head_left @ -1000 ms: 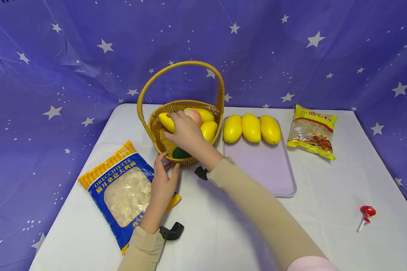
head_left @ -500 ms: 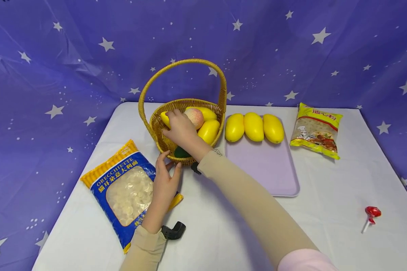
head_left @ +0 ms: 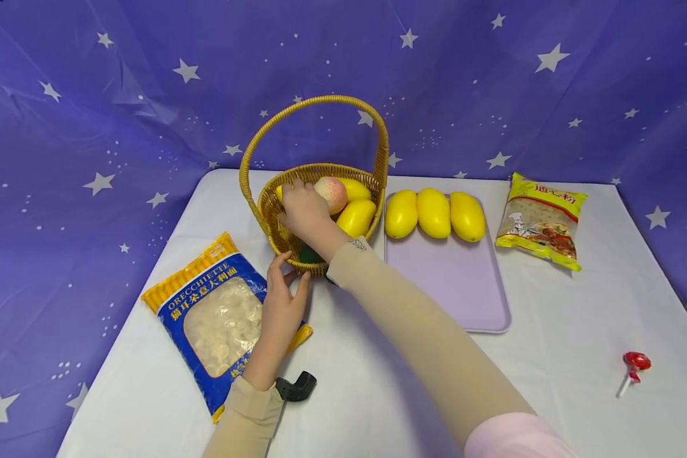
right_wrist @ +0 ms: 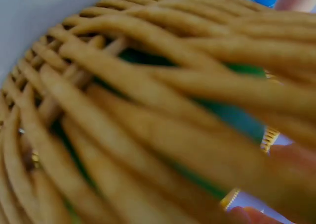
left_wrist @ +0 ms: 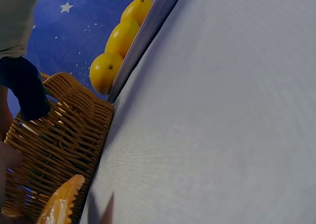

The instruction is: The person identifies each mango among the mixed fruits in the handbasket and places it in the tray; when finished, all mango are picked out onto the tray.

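A wicker basket (head_left: 385, 152) with a tall hoop handle stands at the back of the table. My right hand (head_left: 308, 213) reaches down into it, fingers curled over a mango (head_left: 278, 193) that shows only as a yellow sliver. Right of these fingers lie a pink peach (head_left: 331, 194) and two more mangoes (head_left: 357, 218). A dark green item (head_left: 308, 254) sits under my right wrist, against the near wall. My left hand (head_left: 282, 305) touches the near rim with its fingertips, thumb spread lower on the wall. In the left wrist view the woven side (left_wrist: 74, 135) fills the left.
Right of the basket is a lilac tray (head_left: 446, 286) with three mangoes (head_left: 434, 213) along its far end. A yellow pasta packet (head_left: 541, 219) lies beyond. The blue orecchiette bag (head_left: 223, 324) lies left, partly under my left forearm. A red lollipop (head_left: 637, 362) is at the right.
My right hand has sunk lower over the left mango, now covering most of it. My left hand stays at the basket's rim. The whole head view has shifted slightly.
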Tool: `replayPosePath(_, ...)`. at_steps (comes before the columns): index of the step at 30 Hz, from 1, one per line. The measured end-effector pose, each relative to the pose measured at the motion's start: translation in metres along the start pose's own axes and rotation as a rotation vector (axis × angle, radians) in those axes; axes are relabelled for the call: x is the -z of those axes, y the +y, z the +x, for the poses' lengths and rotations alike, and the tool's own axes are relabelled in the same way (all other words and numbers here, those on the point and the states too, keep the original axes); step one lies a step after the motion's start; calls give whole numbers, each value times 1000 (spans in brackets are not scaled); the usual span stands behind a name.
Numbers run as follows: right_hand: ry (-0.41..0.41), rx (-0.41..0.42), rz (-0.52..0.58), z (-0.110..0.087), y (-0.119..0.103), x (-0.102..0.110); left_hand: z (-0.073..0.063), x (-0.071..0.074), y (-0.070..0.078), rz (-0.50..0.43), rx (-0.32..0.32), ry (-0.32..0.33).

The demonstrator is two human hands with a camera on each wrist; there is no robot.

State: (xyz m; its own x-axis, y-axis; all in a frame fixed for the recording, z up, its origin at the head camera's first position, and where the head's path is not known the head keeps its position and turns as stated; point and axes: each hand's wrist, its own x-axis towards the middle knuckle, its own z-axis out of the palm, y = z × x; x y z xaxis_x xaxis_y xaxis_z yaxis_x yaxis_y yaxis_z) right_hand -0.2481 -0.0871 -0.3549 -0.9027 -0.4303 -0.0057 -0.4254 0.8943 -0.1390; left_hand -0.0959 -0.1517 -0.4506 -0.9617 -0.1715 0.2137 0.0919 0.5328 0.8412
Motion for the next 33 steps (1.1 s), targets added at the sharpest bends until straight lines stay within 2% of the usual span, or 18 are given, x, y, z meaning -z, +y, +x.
replayPosePath(11,5,-18,-26,1,-1,-5,2,0,-3,-1,-9,8)
replayPosePath(15,10,1,-43,0,-1,-7,2,1,-2,0,-13,10)
replayPosePath(18,15,10,25,-1,-1,-5,1,2,-2,13,-9,9)
replayPosePath(22,52,16,241,2,1,8,1,3,-2,26,-4,15)
replayPosePath(25,75,33,346,8,4,22,1,4,-1,19,-2,12)
replayPosePath(29,38,53,357,19,15,33,2,2,0,10,3,0)
replayPosePath(33,-50,40,373,25,29,32,0,0,1,5,5,-4)
